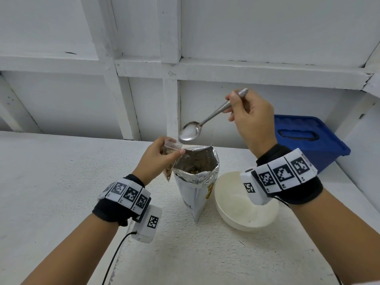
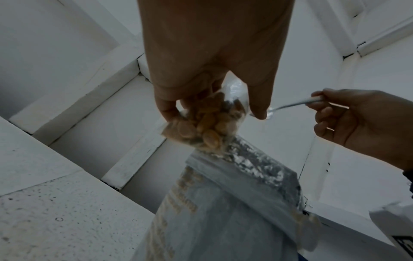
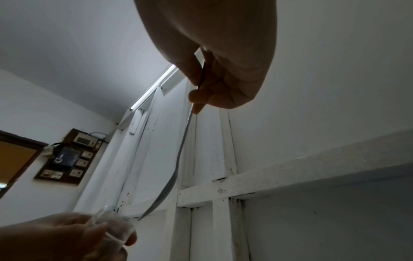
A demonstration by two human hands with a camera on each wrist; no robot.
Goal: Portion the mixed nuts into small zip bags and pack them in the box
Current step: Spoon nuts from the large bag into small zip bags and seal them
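Observation:
My left hand (image 1: 162, 155) pinches a small clear zip bag (image 1: 169, 161) partly filled with nuts (image 2: 208, 123), holding it just left of the rim of the open foil nut pouch (image 1: 196, 175). The pouch stands upright on the white counter with nuts visible inside. My right hand (image 1: 248, 118) grips the handle of a metal spoon (image 1: 190, 131); its bowl looks empty and hovers above the zip bag's mouth and the pouch. In the right wrist view the spoon (image 3: 176, 169) hangs down toward the zip bag (image 3: 111, 227) in my left hand.
A white bowl (image 1: 232, 204) sits right of the pouch, partly under my right wrist. A blue plastic box (image 1: 308, 140) with its lid on stands at the back right against the wall. White shelving framing rises behind the counter (image 1: 61, 182).

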